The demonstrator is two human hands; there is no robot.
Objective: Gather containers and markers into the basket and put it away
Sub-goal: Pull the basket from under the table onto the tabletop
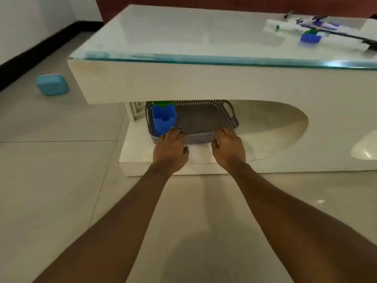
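- Head view: cream coffee table (183, 84) with a glass top fills the upper frame; pale tiled floor (51, 180) all around.
- Lower shelf (134, 154) of the table, under the overhang, carries the grey perforated basket (200, 119), centre of frame.
- Basket holds a blue container (163, 120) at its 9 o'clock end, upright; a green container (163, 103) just behind it, mostly hidden by the overhang. Rest of basket floor bare.
- Left hand (170, 150) clasps the near rim, fingers curled over the edge, next to the blue container.
- Right hand (229, 149) clasps the same rim toward 3 o'clock, fingers over the edge, thumb outside.
- Tabletop, 1 o'clock: blurred cluster of markers (318, 27) and another blue container (310, 38) with green behind it.
- Floor, 9 o'clock: light blue box (52, 84), well apart from the table.
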